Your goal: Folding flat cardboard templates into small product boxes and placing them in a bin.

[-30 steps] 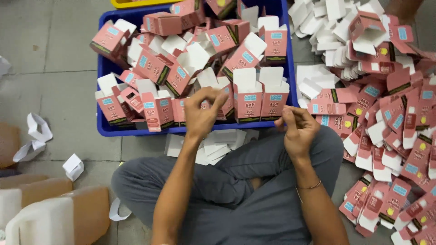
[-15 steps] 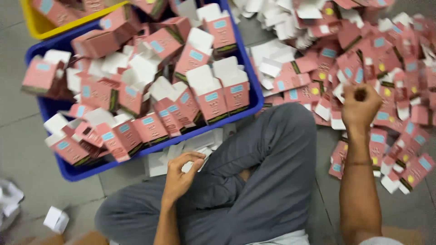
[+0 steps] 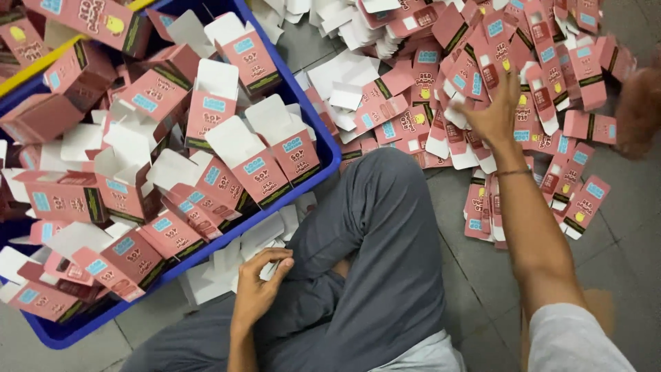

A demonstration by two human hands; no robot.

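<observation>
Right hand (image 3: 497, 116) now opened onto flat cartons (image 3: 475, 76) — blue bin (image 3: 329, 148) full.

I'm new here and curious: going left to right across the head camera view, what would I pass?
Blue crate of folded pink boxes → left hand → grey-trousered knee → right hand → pile of flat pink cartons.

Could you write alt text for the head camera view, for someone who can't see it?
Seen from above, a seated person's right hand reaches into a floor pile of flat pink cartons, while the left hand rests by white paper slips at the knee. A blue crate of folded-up pink boxes sits in front.
</observation>
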